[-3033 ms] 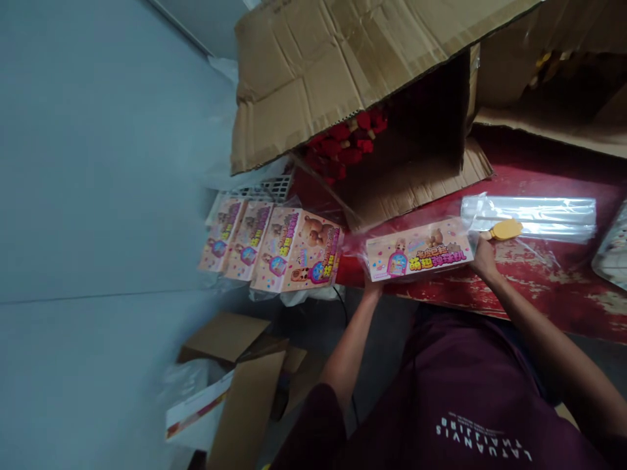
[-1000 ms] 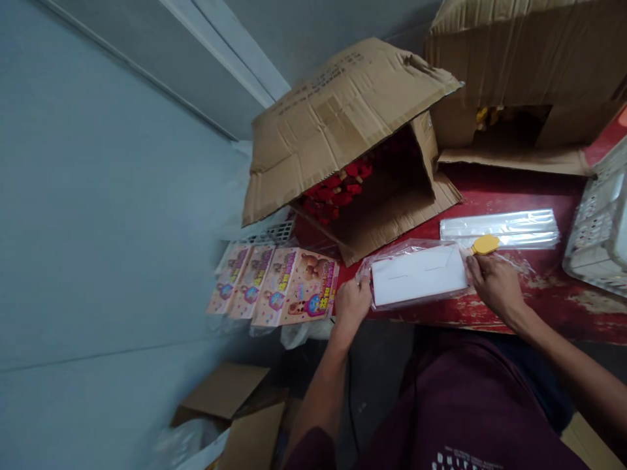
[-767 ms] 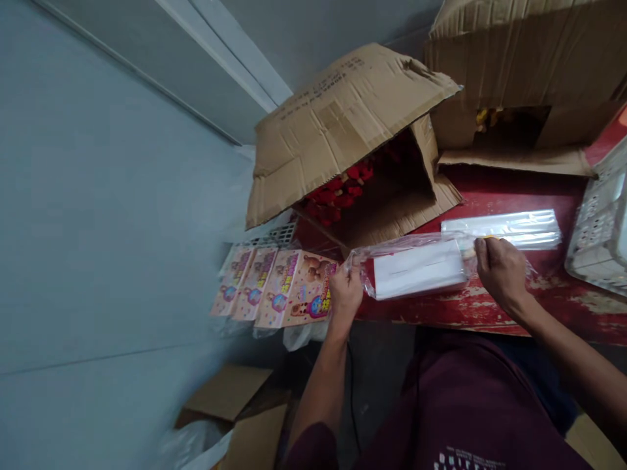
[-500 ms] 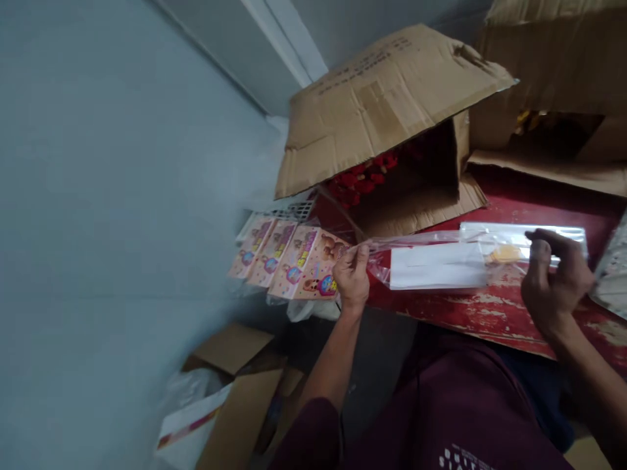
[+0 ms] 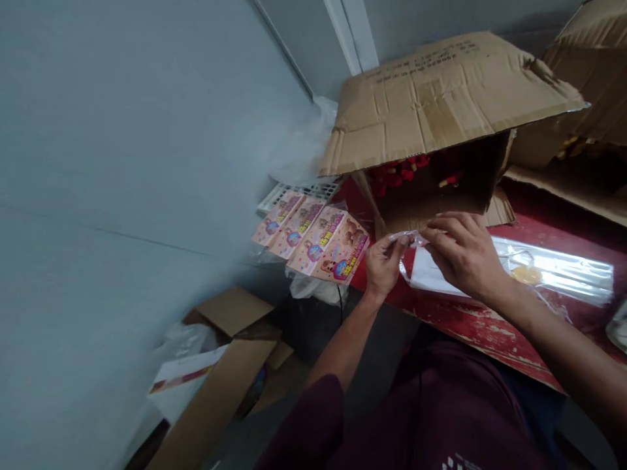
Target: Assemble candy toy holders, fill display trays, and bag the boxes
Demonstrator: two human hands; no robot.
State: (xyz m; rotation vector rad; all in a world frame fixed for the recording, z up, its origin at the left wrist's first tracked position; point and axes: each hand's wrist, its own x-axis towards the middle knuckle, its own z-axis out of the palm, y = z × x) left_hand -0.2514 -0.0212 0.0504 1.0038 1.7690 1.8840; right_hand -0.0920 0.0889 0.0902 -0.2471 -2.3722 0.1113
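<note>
My left hand pinches the gathered edge of a clear plastic bag. From the right, my right hand reaches across and has its fingers closed on the same edge, close to the left fingertips. Below the right hand lies a white rectangular piece, partly hidden by the hand. A small yellow item shows past the right wrist; its kind is unclear. Behind it, shiny clear plastic sleeves lie flat on the red worn table.
An open cardboard box holding red items stands at the back; another box is to its right. Pink printed boxes stand in a row at left beside a white basket. On the floor is an open carton.
My right hand has moved left from the far end of the bag to the edge beside my left hand. The view has shifted, so the surroundings appear displaced.
</note>
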